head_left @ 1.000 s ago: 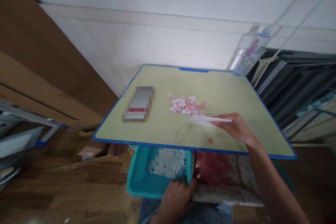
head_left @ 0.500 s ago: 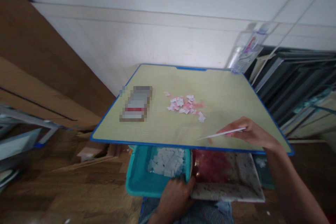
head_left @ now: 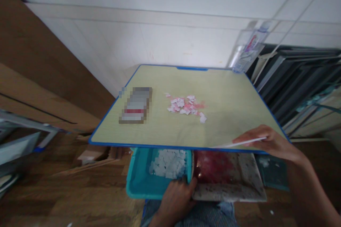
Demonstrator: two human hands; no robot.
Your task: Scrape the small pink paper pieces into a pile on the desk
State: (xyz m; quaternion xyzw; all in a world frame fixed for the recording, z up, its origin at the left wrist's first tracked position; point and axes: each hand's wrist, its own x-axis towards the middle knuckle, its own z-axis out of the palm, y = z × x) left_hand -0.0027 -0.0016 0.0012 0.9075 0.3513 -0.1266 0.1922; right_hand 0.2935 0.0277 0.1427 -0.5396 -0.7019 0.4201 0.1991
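My right hand (head_left: pixel 263 141) is closed around a slender white pointed tool (head_left: pixel 237 144), which may be tweezers. Its tip points left, over the front edge of the folding table (head_left: pixel 149 133). Below that edge, my left hand (head_left: pixel 178 195) is closed at the rim where a teal basin (head_left: pixel 144 188) and a grey-white tray (head_left: pixel 229 194) meet; its fingertips are partly hidden. Many white pieces (head_left: pixel 167 163) lie in the basin. Shiny red liquid (head_left: pixel 213 170) covers part of the tray. On the table lies a loose heap of small white pieces (head_left: pixel 179 103) among pink stains.
A pixelated phone-like object (head_left: pixel 135 104) lies on the table's left side. At the back right corner stands a clear plastic bottle (head_left: pixel 249 49). Dark panels (head_left: pixel 306 74) lean on the right. Another teal container (head_left: pixel 274 173) is right of the tray; cardboard (head_left: pixel 93 152) lies at left.
My right hand has moved right and toward me with the white tool, whose tip has come from above the tabletop to the front edge. My left hand stays at the basin rim.
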